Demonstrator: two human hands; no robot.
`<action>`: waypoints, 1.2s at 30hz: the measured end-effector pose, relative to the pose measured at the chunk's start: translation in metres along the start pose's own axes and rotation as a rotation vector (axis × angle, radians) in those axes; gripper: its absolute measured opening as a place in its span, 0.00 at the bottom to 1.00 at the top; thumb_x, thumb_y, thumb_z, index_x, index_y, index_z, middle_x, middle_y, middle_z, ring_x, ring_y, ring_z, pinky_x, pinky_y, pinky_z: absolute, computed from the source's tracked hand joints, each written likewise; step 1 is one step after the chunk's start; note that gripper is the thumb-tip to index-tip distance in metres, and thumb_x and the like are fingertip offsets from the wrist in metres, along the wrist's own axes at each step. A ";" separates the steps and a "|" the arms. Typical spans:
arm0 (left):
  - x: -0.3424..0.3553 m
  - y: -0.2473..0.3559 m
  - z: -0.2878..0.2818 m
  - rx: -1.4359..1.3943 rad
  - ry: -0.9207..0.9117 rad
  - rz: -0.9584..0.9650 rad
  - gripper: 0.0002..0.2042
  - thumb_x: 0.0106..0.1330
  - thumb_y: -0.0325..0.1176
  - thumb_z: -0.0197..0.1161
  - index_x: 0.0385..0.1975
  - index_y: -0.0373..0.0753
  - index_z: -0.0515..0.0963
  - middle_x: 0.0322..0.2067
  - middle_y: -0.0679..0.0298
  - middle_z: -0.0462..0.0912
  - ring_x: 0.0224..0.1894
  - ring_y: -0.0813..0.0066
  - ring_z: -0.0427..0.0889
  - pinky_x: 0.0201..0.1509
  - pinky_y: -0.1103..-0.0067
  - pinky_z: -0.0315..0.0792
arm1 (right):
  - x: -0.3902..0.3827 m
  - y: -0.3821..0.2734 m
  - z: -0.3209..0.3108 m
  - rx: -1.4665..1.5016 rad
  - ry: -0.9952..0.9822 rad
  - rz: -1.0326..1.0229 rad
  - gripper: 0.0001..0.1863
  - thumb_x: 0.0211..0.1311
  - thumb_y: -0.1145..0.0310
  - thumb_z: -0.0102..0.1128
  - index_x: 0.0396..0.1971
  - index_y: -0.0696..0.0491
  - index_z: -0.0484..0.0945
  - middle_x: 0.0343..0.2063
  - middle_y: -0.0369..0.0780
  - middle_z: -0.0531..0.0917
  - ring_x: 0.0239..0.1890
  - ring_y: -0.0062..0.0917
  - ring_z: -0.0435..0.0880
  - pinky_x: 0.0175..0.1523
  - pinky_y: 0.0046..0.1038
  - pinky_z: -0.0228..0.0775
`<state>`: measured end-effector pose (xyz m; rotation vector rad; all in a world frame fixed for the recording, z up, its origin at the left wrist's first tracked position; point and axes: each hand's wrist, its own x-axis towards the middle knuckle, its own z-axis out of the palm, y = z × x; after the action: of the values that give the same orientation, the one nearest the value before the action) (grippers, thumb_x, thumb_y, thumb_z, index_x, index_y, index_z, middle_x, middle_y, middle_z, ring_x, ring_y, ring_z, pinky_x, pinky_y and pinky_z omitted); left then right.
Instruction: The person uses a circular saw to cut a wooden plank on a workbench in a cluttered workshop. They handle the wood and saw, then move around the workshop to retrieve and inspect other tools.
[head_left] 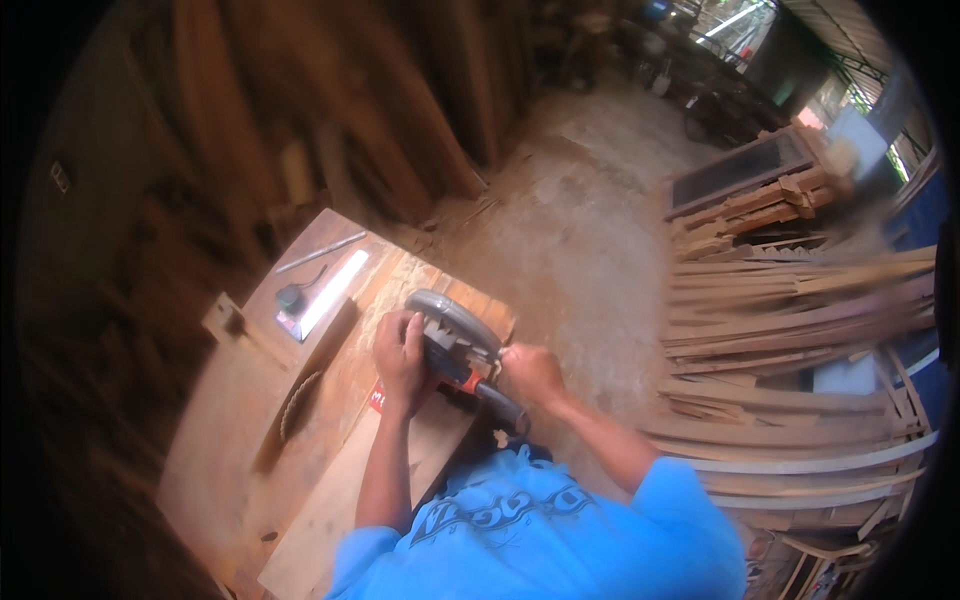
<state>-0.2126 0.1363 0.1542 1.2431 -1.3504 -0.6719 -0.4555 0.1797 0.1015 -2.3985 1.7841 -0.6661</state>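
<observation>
A handheld circular saw [455,315] with a round grey guard and a red and black body is tipped up over the near right part of the wooden workbench [225,430]. My left hand [400,362] is closed around its left side, with the thumb up near the guard. My right hand [533,374] is a fist at the right edge of the guard. Its fingertips are pressed against the saw there, and whatever they pinch is too small to make out. Below the saw, a pale board [345,490] lies along the bench toward my body.
A shiny metal strip [340,290], a small dark tape measure [290,297] and a thin rod [320,252] lie on the bench's far left. A wooden bar [300,395] runs across it. Timber stacks [790,330] stand at right; tall planks [380,100] lean behind.
</observation>
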 end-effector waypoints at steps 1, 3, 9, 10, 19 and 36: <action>0.000 -0.002 0.000 -0.001 0.008 0.001 0.10 0.70 0.35 0.60 0.35 0.33 0.80 0.35 0.53 0.80 0.40 0.56 0.79 0.48 0.68 0.71 | 0.000 -0.003 0.004 -0.112 -0.047 -0.015 0.13 0.65 0.62 0.59 0.29 0.57 0.80 0.25 0.48 0.83 0.26 0.42 0.86 0.30 0.39 0.76; 0.000 -0.005 0.001 -0.012 0.012 -0.033 0.09 0.70 0.34 0.61 0.35 0.33 0.79 0.34 0.53 0.80 0.40 0.56 0.79 0.47 0.68 0.71 | 0.001 -0.010 0.007 0.480 -0.035 0.457 0.15 0.66 0.61 0.58 0.29 0.58 0.81 0.22 0.46 0.82 0.22 0.36 0.84 0.26 0.34 0.74; 0.000 -0.005 -0.001 0.017 0.018 0.015 0.10 0.70 0.35 0.62 0.36 0.34 0.80 0.34 0.53 0.80 0.38 0.57 0.79 0.46 0.68 0.72 | 0.006 -0.020 -0.007 1.146 -0.091 0.989 0.19 0.66 0.55 0.55 0.26 0.58 0.79 0.15 0.32 0.75 0.14 0.15 0.70 0.18 0.20 0.59; 0.000 -0.004 -0.001 0.021 0.020 0.023 0.09 0.70 0.35 0.62 0.36 0.34 0.80 0.34 0.53 0.80 0.38 0.57 0.79 0.46 0.68 0.72 | 0.007 -0.019 -0.009 1.149 -0.123 1.002 0.18 0.67 0.56 0.55 0.26 0.56 0.78 0.16 0.32 0.74 0.14 0.15 0.68 0.18 0.19 0.58; -0.003 -0.002 0.000 0.023 0.039 0.031 0.12 0.70 0.37 0.62 0.36 0.33 0.81 0.34 0.54 0.81 0.38 0.59 0.80 0.45 0.69 0.72 | 0.007 -0.013 -0.011 1.276 -0.218 1.054 0.20 0.68 0.52 0.57 0.26 0.55 0.79 0.15 0.32 0.75 0.13 0.15 0.71 0.17 0.18 0.62; -0.007 0.019 -0.022 0.276 -0.042 -0.165 0.22 0.61 0.49 0.68 0.42 0.34 0.79 0.41 0.46 0.82 0.43 0.49 0.82 0.50 0.62 0.75 | 0.062 -0.016 -0.011 0.630 -0.223 0.101 0.18 0.60 0.59 0.72 0.38 0.61 0.85 0.29 0.46 0.84 0.32 0.31 0.83 0.40 0.33 0.73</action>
<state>-0.1983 0.1545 0.1743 1.5823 -1.4199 -0.6442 -0.4313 0.1294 0.1345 -1.8648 1.3350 -0.7694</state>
